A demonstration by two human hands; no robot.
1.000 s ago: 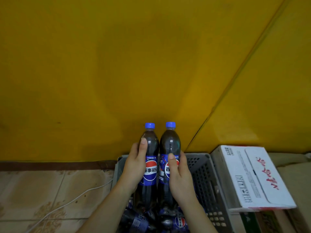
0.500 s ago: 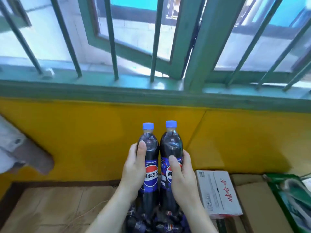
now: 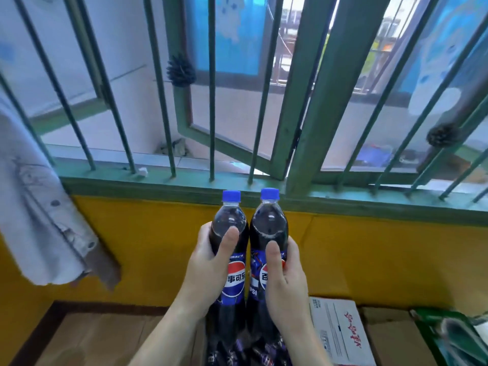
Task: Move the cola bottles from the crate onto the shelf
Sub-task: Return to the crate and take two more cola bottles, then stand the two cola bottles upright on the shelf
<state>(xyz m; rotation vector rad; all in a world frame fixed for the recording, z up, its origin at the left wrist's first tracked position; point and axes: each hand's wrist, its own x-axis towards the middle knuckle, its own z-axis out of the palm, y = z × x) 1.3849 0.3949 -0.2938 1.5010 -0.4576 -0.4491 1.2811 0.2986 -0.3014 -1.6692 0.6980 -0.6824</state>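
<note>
The left hand (image 3: 208, 262) grips one cola bottle (image 3: 232, 260) and the right hand (image 3: 284, 276) grips a second bottle (image 3: 266, 249), fingers curled around each, held upright side by side before the yellow wall. To carry them well, keep both vertical and apart. Two bottles are raised; more lie near below, perhaps in the crate, too blurred to count

Green barred window (image 3: 264, 107), white carton (image 3: 340, 331), hanging shirt (image 3: 39, 207)

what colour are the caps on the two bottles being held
Blue, on both bottle caps, in the head view.
</note>
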